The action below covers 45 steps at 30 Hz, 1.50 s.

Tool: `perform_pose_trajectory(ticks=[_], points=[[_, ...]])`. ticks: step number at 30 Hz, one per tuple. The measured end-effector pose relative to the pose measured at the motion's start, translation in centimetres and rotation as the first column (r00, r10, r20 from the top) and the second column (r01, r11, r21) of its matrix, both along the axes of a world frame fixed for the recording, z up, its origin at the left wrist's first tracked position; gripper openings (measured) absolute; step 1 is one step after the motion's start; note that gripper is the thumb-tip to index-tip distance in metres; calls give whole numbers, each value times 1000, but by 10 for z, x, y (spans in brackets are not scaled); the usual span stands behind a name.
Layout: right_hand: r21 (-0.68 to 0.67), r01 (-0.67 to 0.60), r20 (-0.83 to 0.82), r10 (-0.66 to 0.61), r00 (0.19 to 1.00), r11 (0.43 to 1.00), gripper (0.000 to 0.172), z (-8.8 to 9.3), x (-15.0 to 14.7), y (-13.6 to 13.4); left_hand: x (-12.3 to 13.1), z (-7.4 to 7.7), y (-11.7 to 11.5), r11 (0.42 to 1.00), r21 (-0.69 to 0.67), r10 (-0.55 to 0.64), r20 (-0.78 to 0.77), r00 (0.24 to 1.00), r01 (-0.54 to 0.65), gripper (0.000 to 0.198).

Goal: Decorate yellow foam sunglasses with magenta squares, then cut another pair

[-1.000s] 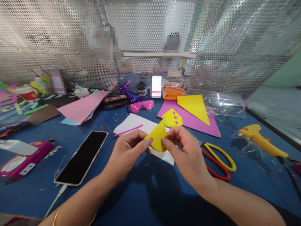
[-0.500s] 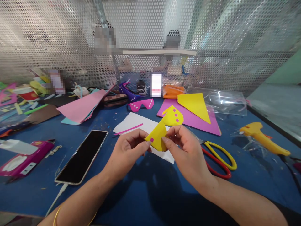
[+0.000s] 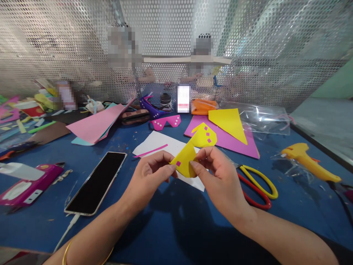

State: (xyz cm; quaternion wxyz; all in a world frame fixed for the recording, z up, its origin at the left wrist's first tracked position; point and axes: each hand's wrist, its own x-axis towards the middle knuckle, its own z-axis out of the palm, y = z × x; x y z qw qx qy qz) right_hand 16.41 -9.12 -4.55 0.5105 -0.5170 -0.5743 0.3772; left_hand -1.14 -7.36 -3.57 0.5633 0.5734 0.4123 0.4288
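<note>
Between both hands, yellow paper glasses (image 3: 202,138) with small pink squares are held tilted above the table. My left hand (image 3: 154,171) pinches the near lens at its left edge, close to a lone pink square. On that lens's right side, my right hand (image 3: 216,173) grips with thumb and fingers, hiding part of it. Several pink squares show on the far lens. Beneath lies a white sheet (image 3: 154,141) with a thin pink strip (image 3: 151,151) on it. Pink paper glasses (image 3: 165,122) with white squares sit farther back.
Scissors (image 3: 257,184) with red and yellow handles lie by my right wrist, a yellow glue gun (image 3: 309,160) farther right. A phone (image 3: 96,184) on a cable and a magenta device (image 3: 33,184) are left. Purple foam (image 3: 198,123) and perforated metal (image 3: 160,22) stand behind.
Both hands keep their hold and have hardly moved. The far lens of the yellow glasses has shifted slightly up and to the right.
</note>
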Motion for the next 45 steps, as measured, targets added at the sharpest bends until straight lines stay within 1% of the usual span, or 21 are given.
perform_pose_trajectory(ticks=[5,11,14,16,18,20,22,23,25,27,29,30,32,33,35,37,39,40,41,42,45], points=[[-2,-16,-17,16,1000,1000,8,-1,0,-2,2,0,0,999,-1,49,-53,997,-49,14],[15,-15,-15,15,1000,1000,8,-2,-1,-2,2,0,0,999,0,37,-48,998,-37,15],[30,-11,-6,11,1000,999,7,-4,-2,-1,2,0,0,999,12,49,-73,996,-48,16],[35,-20,17,20,1000,999,7,-5,-2,0,1,0,0,998,22,64,-92,994,-62,16],[46,-53,117,47,992,998,8,-2,1,-1,0,1,1,997,25,82,-95,992,-80,15],[119,-98,348,51,936,988,10,6,5,-5,-3,3,2,993,30,114,-89,990,-112,15],[282,-147,582,-47,811,948,9,18,11,-10,-6,6,3,990,41,141,-91,986,-137,20],[375,-169,645,-126,753,911,9,24,14,-12,-6,8,4,990,45,139,-101,985,-136,23],[518,-210,684,-254,684,829,9,37,20,-14,-7,12,4,995,38,101,-142,985,-96,27],[551,-272,714,-277,643,789,10,45,25,-12,-7,16,3,1000,16,19,-193,981,-16,28],[483,-358,764,-184,619,799,15,47,29,-6,-6,18,2,998,1,-62,-225,972,64,29],[414,-401,783,-94,615,818,15,46,30,-3,-6,19,1,995,-7,-94,-232,968,95,30],[243,-463,768,123,629,852,7,42,32,4,-5,19,1,990,-27,-138,-231,963,135,32],[162,-481,734,221,643,862,3,41,32,7,-5,19,1,990,-39,-144,-226,963,139,30],[48,-475,644,336,687,879,11,38,32,10,-5,16,2,995,-37,-95,-184,978,90,23],[-6,-413,571,342,747,911,12,38,32,12,-4,11,4,998,0,67,-108,992,-67,27],[-19,-308,510,274,815,951,13,39,32,12,-3,7,6,965,9,263,-10,965,-263,34],[-23,-257,483,235,843,966,14,39,32,12,-2,5,7,944,-11,329,30,944,-329,34],[-28,-213,457,202,866,977,16,39,32,13,-2,3,7,936,-51,351,60,935,-348,35],[-34,-178,432,175,885,983,17,39,31,13,-1,2,7,939,-106,337,86,937,-328,37],[-49,-134,388,143,911,990,21,36,29,15,1,1,4,955,-257,195,161,968,-149,38]])
